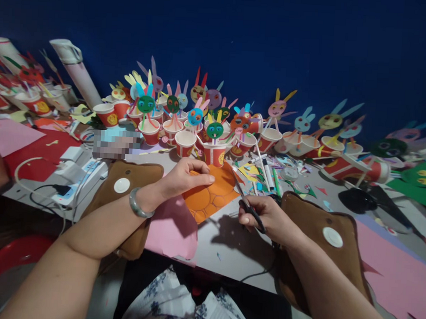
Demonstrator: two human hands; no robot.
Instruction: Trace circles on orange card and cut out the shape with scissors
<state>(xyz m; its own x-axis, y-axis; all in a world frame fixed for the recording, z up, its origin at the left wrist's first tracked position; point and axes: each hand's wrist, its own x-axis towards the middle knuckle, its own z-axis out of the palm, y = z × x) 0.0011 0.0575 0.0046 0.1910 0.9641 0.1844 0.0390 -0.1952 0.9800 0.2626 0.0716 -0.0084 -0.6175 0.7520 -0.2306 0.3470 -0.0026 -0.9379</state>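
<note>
My left hand (188,178) pinches the upper left part of a sheet of orange paper (216,198), which has several circles drawn on it. Black-handled scissors (249,210) are in my right hand (267,217), fingers closed round the handles. Their blades point up and away, beside the right edge of the orange paper. A sheet of pink paper (173,229) lies under and left of the orange one. Brown padded cushions, one left (134,172) and one right (312,236), lie beneath or beside my forearms.
Behind my hands stand several paper cups (185,143) holding paper bunny faces (215,129). Paper scraps and markers (268,173) lie to their right. A power strip (78,183) with cables is on the left, near red paper (42,153). More pink paper (389,264) lies right.
</note>
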